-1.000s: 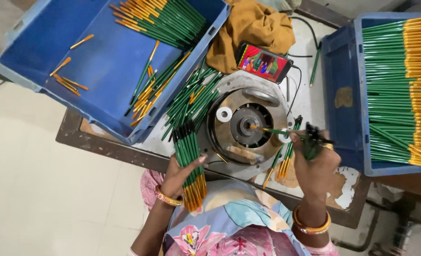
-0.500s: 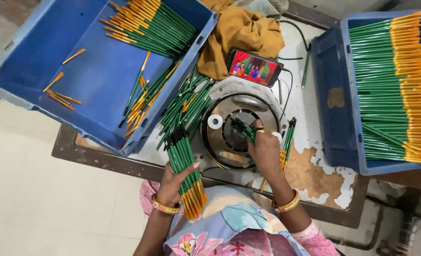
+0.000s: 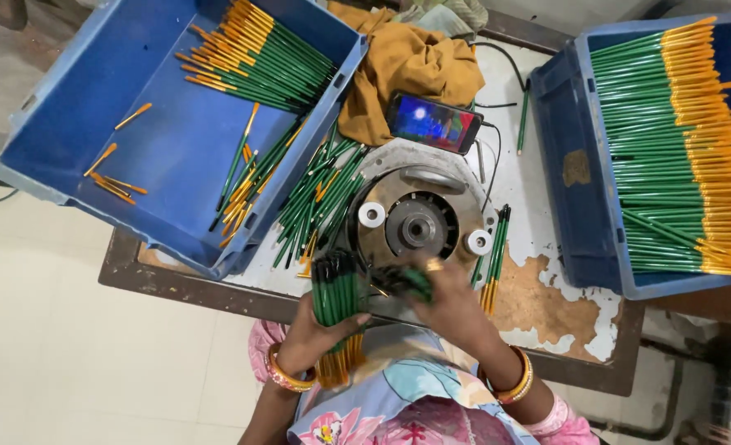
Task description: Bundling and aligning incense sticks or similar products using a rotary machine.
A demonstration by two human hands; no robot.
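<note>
1. Down at about 6 o'clock, the left hand (image 3: 320,334) is wrapped around a bundle of green pens (image 3: 336,301), fingers curled shut on it; the dark tips point toward 12 o'clock and the orange ends stick out below the fist
2. Just beside it, toward 3 o'clock, the right hand (image 3: 452,309) is closed over a few more green pens (image 3: 402,282), which lie crosswise and meet the top of the bundle
3. Both hands sit at the near edge of the bench (image 3: 546,288), whose white top is worn through to brown at about 4 o'clock
4. Directly at 12 o'clock from the hands stands a round metal machine (image 3: 419,224) with a dark hub and two small white rollers on either side
5. Loose green pens (image 3: 320,202) are heaped against the machine at its 9 o'clock side, and a small stack of pens (image 3: 493,259) lies at its 3 o'clock side
6. At 10 o'clock a blue crate (image 3: 159,140) tilts over the bench edge, holding green pens with orange ends in its far corner and a few stray orange pieces
7. At 2 o'clock a second blue crate (image 3: 567,214) is packed with neat rows of the same pens
8. At 12 o'clock, past the machine, a phone (image 3: 433,122) with a lit screen leans on a mustard cloth (image 3: 406,66)
</note>
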